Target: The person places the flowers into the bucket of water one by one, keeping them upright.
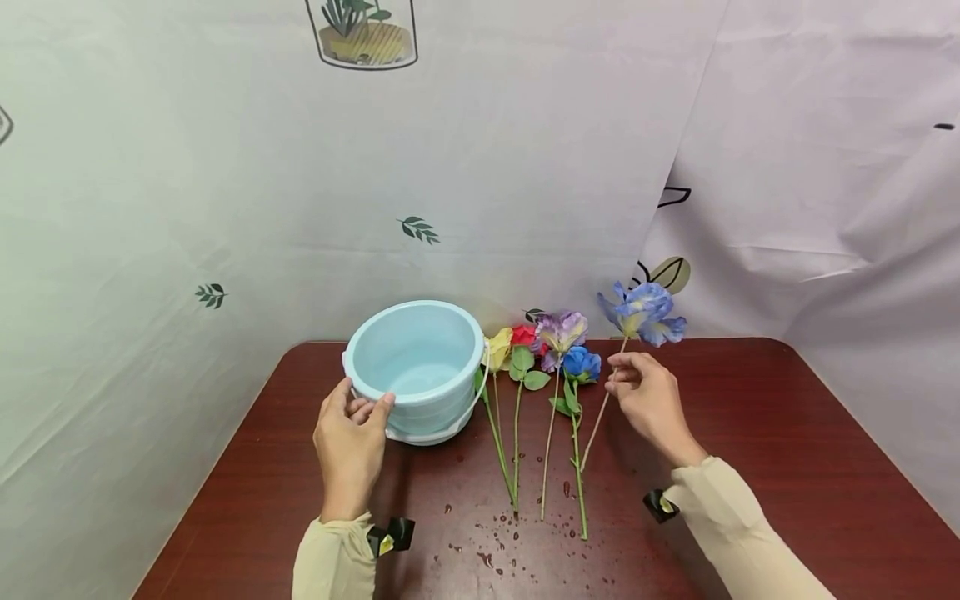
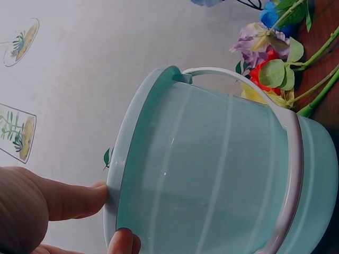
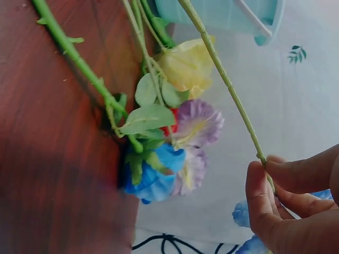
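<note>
A light blue bucket (image 1: 438,414) with a white handle (image 2: 291,159) stands at the left on the table. My left hand (image 1: 352,446) grips the near left of its rim, thumb and fingers on either side of the lip. In my right hand (image 1: 651,402) the stem of a blue-violet artificial iris (image 1: 643,315) is pinched between thumb and fingertips. The bloom is up above the hand, and the stem (image 3: 228,82) slants down toward the table. Just left of this hand lies a blue artificial rose (image 1: 582,364).
Beside the bucket lie a yellow flower (image 1: 497,350), a red flower (image 1: 524,335) and a purple flower (image 1: 561,331), stems toward me. Water drops (image 1: 486,560) dot the dark red table (image 1: 750,433). A pale printed cloth (image 1: 525,167) hangs behind.
</note>
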The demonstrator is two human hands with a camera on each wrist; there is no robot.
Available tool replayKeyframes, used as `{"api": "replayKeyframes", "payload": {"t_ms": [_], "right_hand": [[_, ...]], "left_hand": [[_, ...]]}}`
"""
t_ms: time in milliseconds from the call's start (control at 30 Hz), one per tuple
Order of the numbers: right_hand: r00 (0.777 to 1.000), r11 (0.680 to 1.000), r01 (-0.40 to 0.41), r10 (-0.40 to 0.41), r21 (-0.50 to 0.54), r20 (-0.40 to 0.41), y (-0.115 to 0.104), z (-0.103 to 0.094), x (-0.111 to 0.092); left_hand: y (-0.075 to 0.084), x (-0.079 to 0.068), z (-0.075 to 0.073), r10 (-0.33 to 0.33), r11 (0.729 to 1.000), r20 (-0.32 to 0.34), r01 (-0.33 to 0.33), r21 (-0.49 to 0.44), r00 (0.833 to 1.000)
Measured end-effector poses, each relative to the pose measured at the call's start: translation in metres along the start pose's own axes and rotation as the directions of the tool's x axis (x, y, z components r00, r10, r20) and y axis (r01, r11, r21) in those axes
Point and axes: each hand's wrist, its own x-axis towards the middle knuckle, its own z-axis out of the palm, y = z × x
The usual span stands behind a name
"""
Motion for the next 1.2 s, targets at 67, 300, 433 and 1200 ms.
{"api": "replayKeyframes", "payload": {"t_ms": [67,300,433,1200], "right_hand": [[1.000,1.000,0.016,-0.016,0.005,-0.001,-0.003,0.000,0.001],[0.998,0.998,0.064,-0.064,0.010,-0.005,-0.013,0.001,0.004],[0.997,0.997,0.078,-0.078,0.013,-0.007,-0.018,0.000,0.006],[0.987,0.985,0.162,-0.161,0.056,-0.031,-0.036,0.003,0.011]], "left_hand": [[0.000,0.000,0.000,0.005,1.000,-0.003,-0.005,0.006,1.000],[0.000,0.000,-0.001,0.011,1.000,-0.006,-0.011,-0.004,1.000],[-0.001,0.000,0.000,0.006,1.000,-0.003,-0.006,-0.010,1.000],[-0.004,0.001,0.000,0.026,1.000,-0.004,-0.026,-0.016,1.000]]}}
